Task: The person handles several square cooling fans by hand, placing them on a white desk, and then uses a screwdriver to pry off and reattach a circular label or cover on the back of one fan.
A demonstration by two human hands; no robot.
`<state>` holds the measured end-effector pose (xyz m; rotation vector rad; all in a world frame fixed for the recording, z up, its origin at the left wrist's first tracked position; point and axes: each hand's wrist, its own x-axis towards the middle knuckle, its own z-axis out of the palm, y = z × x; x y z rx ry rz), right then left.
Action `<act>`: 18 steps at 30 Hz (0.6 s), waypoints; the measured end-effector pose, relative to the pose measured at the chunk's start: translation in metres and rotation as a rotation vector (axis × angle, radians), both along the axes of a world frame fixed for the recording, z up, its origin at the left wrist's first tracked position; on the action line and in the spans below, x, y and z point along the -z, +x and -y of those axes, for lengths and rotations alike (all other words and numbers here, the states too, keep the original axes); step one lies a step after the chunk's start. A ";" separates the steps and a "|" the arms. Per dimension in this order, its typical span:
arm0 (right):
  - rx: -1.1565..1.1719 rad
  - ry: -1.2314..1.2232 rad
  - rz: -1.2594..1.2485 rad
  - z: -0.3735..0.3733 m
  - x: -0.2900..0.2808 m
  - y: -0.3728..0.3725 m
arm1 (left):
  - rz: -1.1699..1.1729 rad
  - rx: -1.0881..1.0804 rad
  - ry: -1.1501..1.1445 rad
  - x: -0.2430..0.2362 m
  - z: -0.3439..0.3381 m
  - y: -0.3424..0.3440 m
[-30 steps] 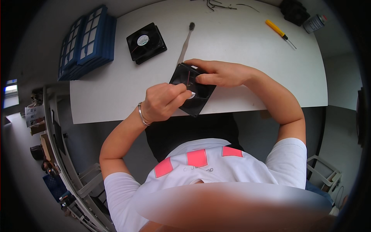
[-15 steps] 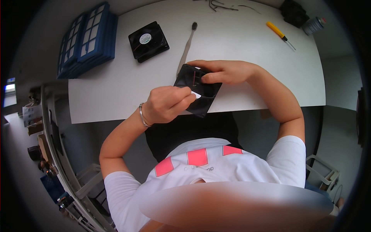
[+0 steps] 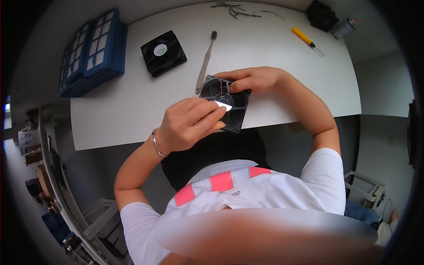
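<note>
A square black cooling fan (image 3: 229,106) rests at the near edge of the white table (image 3: 132,106). My right hand (image 3: 256,79) grips its far upper corner and steadies it. My left hand (image 3: 190,123) pinches a small white piece (image 3: 223,105), maybe a wipe or sticker, and presses it on the fan's hub. A metal bracelet sits on my left wrist.
A second black fan (image 3: 163,53) lies farther back on the table, with a grey toothbrush (image 3: 206,62) beside it. Blue filter frames (image 3: 90,51) are stacked at the left. A yellow screwdriver (image 3: 305,39), a spray can (image 3: 343,27) and loose wires (image 3: 236,9) lie at the far side.
The fan now lies flatter and slightly farther onto the table under my right hand. My left hand has shifted a little, keeping the white piece on the hub.
</note>
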<state>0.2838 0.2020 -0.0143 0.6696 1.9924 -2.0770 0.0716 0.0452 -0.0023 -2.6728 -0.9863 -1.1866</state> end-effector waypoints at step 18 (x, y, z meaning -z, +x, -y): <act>-0.096 0.174 0.006 0.006 -0.009 -0.002 | -0.272 -0.177 -0.021 0.021 0.026 -0.022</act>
